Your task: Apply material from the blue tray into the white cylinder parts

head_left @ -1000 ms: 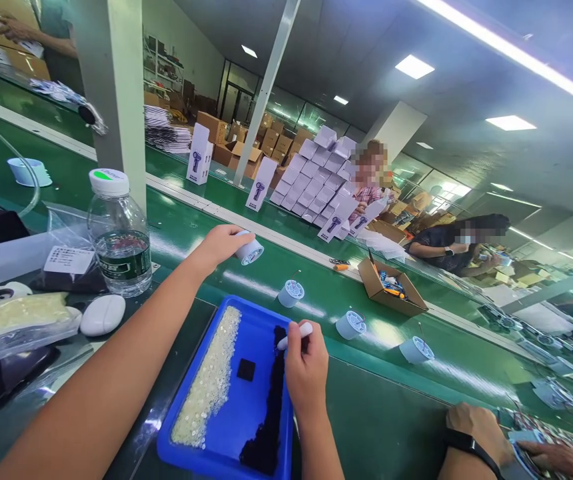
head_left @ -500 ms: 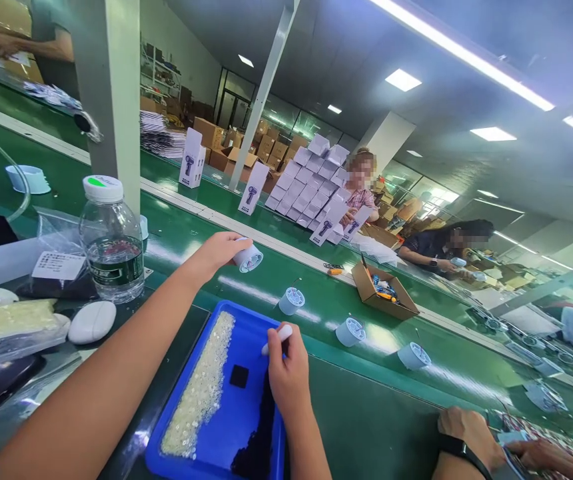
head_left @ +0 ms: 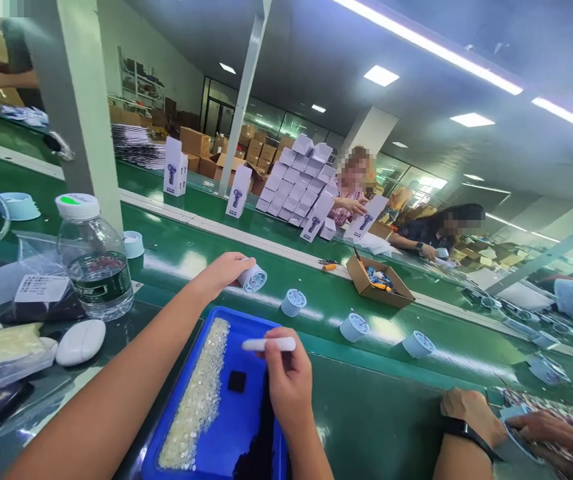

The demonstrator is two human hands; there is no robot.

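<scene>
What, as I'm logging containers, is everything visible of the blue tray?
The blue tray looks plastic, with a raised rim. It lies on the dark tabletop, near end out of frame. Pale pieces line its left side, black bits its right, a black square between. The right hand is over its right edge; contact unclear.
</scene>
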